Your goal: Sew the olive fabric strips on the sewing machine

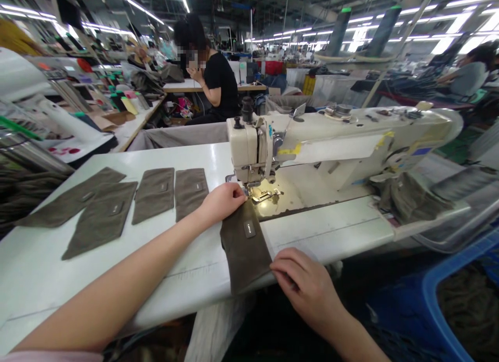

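A dark olive fabric piece (245, 253) with a small label (249, 229) lies in front of the sewing machine (249, 143), its near end hanging at the table's front edge. Close to the needle and presser foot, my left hand (226, 201) is closed in a pinch at the piece's far edge. My right hand (306, 286) pinches the near right corner of the same piece between thumb and fingers. The machine's metal bed plate (296, 195) shines under its lamp. What exactly lies beneath the left fingertips is partly hidden.
Several similar labelled fabric pieces (154, 195) lie on the white table (163, 284) to the left. A blue basket (431, 299) with cloth stands at lower right. Bunched fabric (409, 198) rests at the machine's right end. Beyond sits a person in black (222, 78).
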{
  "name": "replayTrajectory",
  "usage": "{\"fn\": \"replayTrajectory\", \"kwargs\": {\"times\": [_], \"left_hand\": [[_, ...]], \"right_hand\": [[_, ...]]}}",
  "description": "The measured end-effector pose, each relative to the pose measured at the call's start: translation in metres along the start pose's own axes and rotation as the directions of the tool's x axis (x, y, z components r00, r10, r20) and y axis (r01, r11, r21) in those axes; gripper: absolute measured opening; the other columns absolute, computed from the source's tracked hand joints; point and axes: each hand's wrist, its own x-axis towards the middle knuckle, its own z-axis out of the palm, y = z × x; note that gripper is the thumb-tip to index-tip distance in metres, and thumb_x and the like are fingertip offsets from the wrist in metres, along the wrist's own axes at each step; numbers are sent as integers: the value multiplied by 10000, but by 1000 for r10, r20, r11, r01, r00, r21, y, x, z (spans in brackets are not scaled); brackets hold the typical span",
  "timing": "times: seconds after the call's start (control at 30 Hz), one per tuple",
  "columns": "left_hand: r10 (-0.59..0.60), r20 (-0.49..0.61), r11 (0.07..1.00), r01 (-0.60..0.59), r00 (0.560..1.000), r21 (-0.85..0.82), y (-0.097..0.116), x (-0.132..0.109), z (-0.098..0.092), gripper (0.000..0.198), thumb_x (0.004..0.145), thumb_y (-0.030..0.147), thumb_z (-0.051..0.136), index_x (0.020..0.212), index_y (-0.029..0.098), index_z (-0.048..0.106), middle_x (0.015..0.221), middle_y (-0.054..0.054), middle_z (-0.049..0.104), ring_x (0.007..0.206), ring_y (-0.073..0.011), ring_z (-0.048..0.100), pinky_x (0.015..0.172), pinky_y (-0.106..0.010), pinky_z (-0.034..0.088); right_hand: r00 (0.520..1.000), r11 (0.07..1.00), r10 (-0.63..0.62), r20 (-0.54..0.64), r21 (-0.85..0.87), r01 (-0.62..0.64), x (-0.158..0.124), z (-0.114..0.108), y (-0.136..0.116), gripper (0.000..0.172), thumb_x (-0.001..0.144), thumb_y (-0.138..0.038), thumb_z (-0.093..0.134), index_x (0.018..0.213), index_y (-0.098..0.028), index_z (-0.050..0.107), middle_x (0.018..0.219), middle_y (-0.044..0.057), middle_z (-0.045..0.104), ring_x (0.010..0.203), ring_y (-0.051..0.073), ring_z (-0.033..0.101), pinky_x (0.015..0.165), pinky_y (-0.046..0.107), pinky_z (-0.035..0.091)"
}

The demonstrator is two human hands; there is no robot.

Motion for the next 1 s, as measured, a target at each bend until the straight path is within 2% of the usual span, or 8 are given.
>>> {"fn": "replayTrajectory", "kwargs": {"times": [0.17, 0.37, 1.0], "left_hand": [[-47, -19, 999, 47, 999, 2, 1, 2, 3, 200, 836, 365, 576, 719, 210, 620, 771, -18, 701, 715, -192, 617, 596, -273, 364], [-99, -44, 995, 100, 994, 15, 4, 1, 2, 211, 825, 403, 573, 733, 224, 636, 777, -12, 705, 713, -198, 619, 593, -278, 350], [-127, -49, 990, 130, 991, 59, 4, 8, 0, 208, 798, 408, 593, 722, 219, 634, 750, -30, 703, 731, -218, 642, 593, -292, 367]], "right_hand": [[998, 997, 16, 69, -76, -10, 2, 2, -2, 195, 931, -65, 481, 1010, -187, 612, 965, 72, 648, 818, 190, 631, 678, 294, 478], [994, 995, 50, 93, -96, -41, 7, 3, -5, 207, 896, -52, 467, 966, -193, 601, 938, 54, 637, 788, 183, 601, 649, 287, 434], [988, 994, 53, 147, -104, -38, 14, 3, -6, 204, 853, -33, 497, 936, -194, 592, 910, 33, 619, 782, 177, 566, 637, 284, 387]]}}
